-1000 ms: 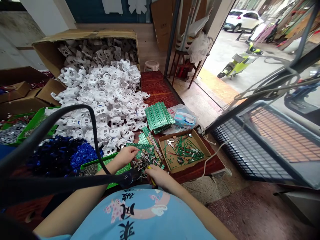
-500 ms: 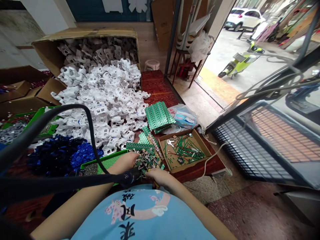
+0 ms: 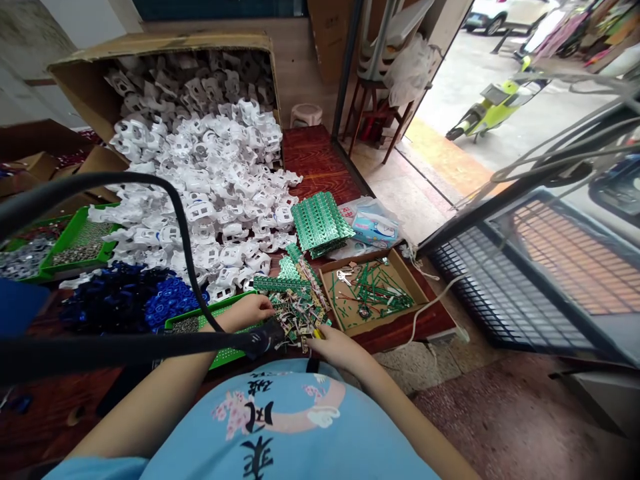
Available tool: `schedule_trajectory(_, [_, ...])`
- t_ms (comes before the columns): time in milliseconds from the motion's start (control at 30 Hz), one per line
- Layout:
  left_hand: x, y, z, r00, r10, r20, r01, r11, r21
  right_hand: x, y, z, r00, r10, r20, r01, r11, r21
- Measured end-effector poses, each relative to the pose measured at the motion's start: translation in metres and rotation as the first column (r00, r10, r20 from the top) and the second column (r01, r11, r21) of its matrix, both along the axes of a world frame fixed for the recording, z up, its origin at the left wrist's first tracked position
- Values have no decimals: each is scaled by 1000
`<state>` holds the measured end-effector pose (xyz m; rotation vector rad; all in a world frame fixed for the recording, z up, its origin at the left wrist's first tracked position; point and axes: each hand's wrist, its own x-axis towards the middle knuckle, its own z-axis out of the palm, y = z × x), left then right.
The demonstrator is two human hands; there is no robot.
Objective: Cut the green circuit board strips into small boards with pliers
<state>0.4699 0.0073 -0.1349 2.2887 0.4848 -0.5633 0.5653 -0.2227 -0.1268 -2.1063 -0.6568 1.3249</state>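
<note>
My left hand point(image 3: 253, 309) rests at the left edge of a heap of small green circuit board pieces point(image 3: 295, 308), fingers curled on something I cannot make out. My right hand point(image 3: 336, 345) sits at the heap's near edge, closed round a yellow-handled tool point(image 3: 317, 334). A black soldering-iron-like tool point(image 3: 263, 340) on a black arm lies just in front of my hands. A stack of green circuit board strips point(image 3: 320, 223) lies beyond the heap.
A big pile of white plastic housings point(image 3: 200, 180) spills from a cardboard box point(image 3: 150, 50). Blue plastic parts point(image 3: 165, 297) and green trays point(image 3: 80, 233) lie left. A shallow cardboard tray point(image 3: 367, 293) of green offcuts sits right, beside a tissue pack point(image 3: 373, 228). A doorway opens right.
The view tipped downward slightly. My left hand drew back a little toward the heap's left edge, and my right hand shifted right along the near edge with the tool.
</note>
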Motion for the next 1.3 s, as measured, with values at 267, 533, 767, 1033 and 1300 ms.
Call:
schedule_trajectory(267, [27,-1,5,948,-247,198,189,944,271,11,-19,5,971,-237,16,231,960,160])
schedule_trajectory(533, [47,-17,8,838,-536,101,486,817,310,4,-42,-16,904,-426,-33,417,863,286])
schedule_trajectory(767, [42,-15,-2,766,-642,28,611,741,278,-2,-53,-29,898,-439,-29,430,862,270])
schedule_trajectory(1033, [43,-23,-2,770,-619,-153,615,657,436,-3,-48,-21,937,-341,70,316,919,237])
schedule_trajectory(1300, [39,-24,1,716,-697,-21,565,562,605,-9,-50,-21,948,-271,165,237,951,197])
